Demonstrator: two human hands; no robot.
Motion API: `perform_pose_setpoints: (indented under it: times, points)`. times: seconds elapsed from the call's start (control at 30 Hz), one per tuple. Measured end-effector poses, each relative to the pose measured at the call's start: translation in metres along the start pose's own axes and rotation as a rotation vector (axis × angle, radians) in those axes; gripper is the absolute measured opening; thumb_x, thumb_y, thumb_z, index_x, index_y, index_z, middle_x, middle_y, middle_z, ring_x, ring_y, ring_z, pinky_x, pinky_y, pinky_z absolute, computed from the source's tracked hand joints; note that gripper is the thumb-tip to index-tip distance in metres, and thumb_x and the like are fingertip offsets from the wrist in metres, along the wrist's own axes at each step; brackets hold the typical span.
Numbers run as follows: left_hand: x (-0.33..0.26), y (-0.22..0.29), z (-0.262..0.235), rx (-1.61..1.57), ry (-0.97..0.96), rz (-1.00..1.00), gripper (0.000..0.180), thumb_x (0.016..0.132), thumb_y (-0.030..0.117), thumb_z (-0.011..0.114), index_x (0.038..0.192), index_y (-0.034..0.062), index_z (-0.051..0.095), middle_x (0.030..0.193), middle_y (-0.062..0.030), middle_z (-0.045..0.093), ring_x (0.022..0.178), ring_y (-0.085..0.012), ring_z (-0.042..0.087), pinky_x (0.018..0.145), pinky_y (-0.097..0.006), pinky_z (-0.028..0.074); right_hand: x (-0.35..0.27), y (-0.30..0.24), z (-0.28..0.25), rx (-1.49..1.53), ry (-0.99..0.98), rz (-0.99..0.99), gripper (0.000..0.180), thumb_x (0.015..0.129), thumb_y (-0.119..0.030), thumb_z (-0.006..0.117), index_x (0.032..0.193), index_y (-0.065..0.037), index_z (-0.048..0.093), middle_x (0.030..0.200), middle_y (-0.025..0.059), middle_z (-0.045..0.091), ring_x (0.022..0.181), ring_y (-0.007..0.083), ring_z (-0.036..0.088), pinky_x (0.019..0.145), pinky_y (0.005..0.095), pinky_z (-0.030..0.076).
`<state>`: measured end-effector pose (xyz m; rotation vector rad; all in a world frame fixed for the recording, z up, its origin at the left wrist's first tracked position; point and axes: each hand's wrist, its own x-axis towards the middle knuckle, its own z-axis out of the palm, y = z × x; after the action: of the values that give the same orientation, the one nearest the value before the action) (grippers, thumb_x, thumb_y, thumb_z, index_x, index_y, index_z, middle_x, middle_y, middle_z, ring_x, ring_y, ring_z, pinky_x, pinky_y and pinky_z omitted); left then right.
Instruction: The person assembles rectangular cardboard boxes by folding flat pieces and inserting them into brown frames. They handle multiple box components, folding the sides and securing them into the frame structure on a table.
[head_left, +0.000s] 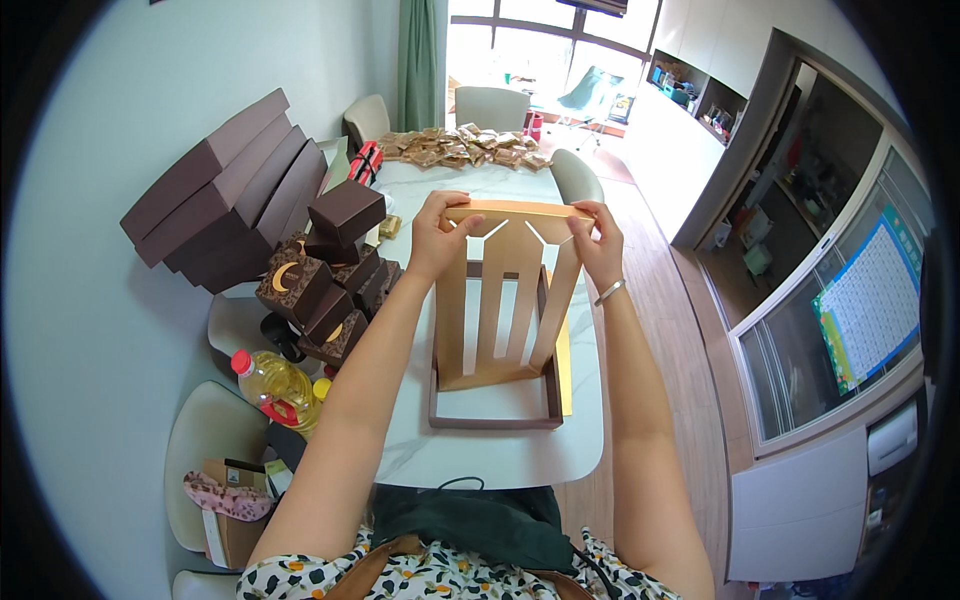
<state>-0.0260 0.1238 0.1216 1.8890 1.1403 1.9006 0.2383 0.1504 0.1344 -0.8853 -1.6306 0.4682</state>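
A gold cardboard insert (490, 325) with long cut-out slots is held up between my two hands. My left hand (441, 238) grips its upper left corner, thumb on the near face and fingers behind. At the upper right corner my right hand (601, 247) pinches the folded edge in the same way. The insert's lower end rests inside a dark brown rectangular box frame (494, 422), which lies on the white marbled table (500, 460). Part of a yellow sheet or panel (565, 375) shows beside the frame's right side; the rest of it is hidden.
Large dark brown boxes (215, 190) lean in a stack at the left, with several small patterned boxes (300, 275) nearer. Small gold packets (460, 148) cover the far table end. A yellow oil bottle (278, 385) stands left; chairs (577, 178) surround the table.
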Motion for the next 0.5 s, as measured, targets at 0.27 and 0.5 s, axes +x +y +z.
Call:
perform_pose_setpoints:
  times: [0.27,0.5]
  points:
    - [0.017,-0.068,0.014,0.058,0.033,-0.008,0.026,0.078,0.014,0.076,0.099,0.0043,0.065,0.104,-0.0097,0.061,0.097,-0.0225,0.060,0.085,-0.031,0.048,0.014,0.043,0.036,0.068,0.070,0.111,0.030,0.094,-0.030,0.058,0.117,-0.010,0.058,0.086,0.0053,0.065,0.070,0.0108,0.060,0.063,0.0262,0.049]
    - [0.006,-0.116,0.031,0.131,-0.045,-0.227,0.025,0.080,0.019,0.075,0.099,0.0045,0.068,0.100,-0.0076,0.059,0.094,-0.0196,0.058,0.082,-0.029,0.046,0.015,0.101,0.058,-0.084,0.112,0.242,0.028,0.091,-0.033,0.060,0.108,-0.010,0.062,0.069,0.0086,0.060,0.062,0.0151,0.057,0.058,0.0292,0.045]
